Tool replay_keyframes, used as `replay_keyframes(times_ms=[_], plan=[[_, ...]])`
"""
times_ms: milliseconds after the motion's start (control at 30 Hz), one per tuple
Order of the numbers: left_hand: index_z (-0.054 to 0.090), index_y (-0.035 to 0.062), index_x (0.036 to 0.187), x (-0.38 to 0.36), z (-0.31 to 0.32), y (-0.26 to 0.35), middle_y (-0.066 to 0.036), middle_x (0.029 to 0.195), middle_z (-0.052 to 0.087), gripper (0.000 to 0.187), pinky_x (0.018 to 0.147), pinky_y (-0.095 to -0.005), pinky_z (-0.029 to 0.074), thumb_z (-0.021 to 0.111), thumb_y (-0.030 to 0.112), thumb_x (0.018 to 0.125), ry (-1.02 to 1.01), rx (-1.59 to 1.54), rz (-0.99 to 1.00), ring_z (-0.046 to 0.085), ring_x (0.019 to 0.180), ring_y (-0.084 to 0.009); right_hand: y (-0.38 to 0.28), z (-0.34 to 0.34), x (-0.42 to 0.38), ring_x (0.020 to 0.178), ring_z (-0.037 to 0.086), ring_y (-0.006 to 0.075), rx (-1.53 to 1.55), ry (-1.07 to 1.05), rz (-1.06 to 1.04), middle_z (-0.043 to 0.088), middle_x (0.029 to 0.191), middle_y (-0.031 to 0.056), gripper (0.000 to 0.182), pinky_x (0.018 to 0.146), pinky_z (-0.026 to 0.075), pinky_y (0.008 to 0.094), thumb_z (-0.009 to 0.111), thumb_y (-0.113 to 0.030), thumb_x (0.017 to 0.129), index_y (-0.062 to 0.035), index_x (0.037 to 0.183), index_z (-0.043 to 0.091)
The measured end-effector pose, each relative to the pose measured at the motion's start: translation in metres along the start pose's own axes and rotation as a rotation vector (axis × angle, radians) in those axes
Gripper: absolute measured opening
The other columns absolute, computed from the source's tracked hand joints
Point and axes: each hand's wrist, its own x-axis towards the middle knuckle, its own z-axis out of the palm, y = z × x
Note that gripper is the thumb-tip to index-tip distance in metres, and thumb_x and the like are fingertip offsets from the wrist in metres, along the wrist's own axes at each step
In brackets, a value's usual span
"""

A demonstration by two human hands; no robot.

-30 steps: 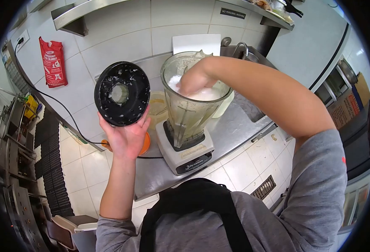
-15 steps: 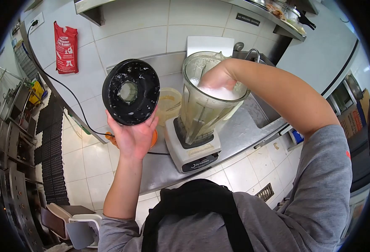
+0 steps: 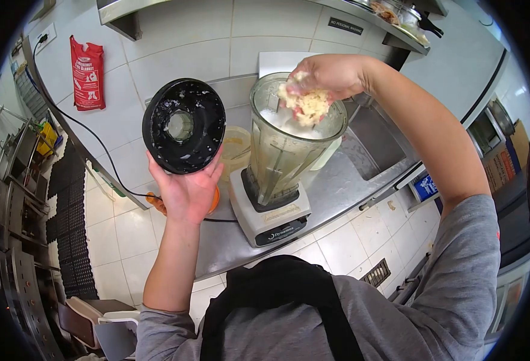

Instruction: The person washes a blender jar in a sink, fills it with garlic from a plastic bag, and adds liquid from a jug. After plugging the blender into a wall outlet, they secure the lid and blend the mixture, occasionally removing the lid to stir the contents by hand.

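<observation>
My left hand (image 3: 188, 191) holds a round black lid (image 3: 206, 131) up at the left, its underside facing me and spotted with white foam. Over the mouth of a clear blender jar (image 3: 283, 157), my right hand (image 3: 319, 87) has its fingers curled round a clump of pale yellow, crumbly pulp (image 3: 306, 106). White foam (image 3: 289, 122) shows inside the jar under that hand. The jar stands upright on a white blender base (image 3: 263, 224) with a black front label.
A clear plastic tub (image 3: 236, 146) sits behind the lid, with an orange object below it. The sink (image 3: 376, 144) lies right of the jar. A cable runs along the left. Overhead is a metal shelf (image 3: 150, 7); a red fire blanket pouch (image 3: 88, 75) hangs on the wall.
My right hand has risen from inside the jar to its rim, bringing up the pale pulp. My left hand still holds the lid, in nearly the same place.
</observation>
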Motion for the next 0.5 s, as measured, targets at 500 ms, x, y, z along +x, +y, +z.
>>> replay_keyframes(times_ms=[500], plan=[[0.032,0.0219,0.145,0.001,0.007,-0.002,-0.008,0.143,0.041,0.082,0.104,-0.0449,0.027,0.029,0.077,0.084,0.042,0.024,-0.043,0.037,0.132,-0.0329,-0.003,-0.011,-0.001,0.097,0.063,0.0218,0.364,-0.2,0.111,0.062,0.115,0.0125,0.036,0.083,0.053,0.0359,0.04,-0.015,0.09,0.0011,0.119,0.055]])
